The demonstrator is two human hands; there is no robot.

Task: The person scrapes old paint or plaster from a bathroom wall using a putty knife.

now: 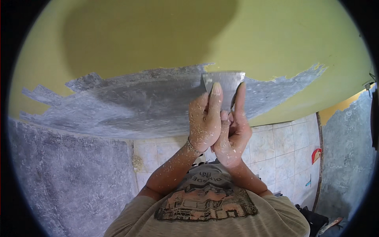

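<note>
Both hands grip a wide metal scraper point(226, 81), its blade edge against the wall where yellow-green paint point(272, 43) meets a bare grey patch point(158, 94). My left hand point(204, 123) presses its thumb flat on the blade's face. My right hand point(233, 136) is wrapped around the lower part, with its index finger stretched up along the blade's right side. The fingers hide the handle. Pale paint flakes speckle both hands and forearms. A thin bracelet point(194, 147) circles my left wrist.
Light tiles point(276, 146) cover the floor below. Rough grey walls stand at the left point(71, 173) and right point(347, 146). A red object point(316, 155) and a small blue one point(308, 182) lie on the tiles. Dark items point(316, 221) sit at lower right; a cable point(370, 83) hangs at far right.
</note>
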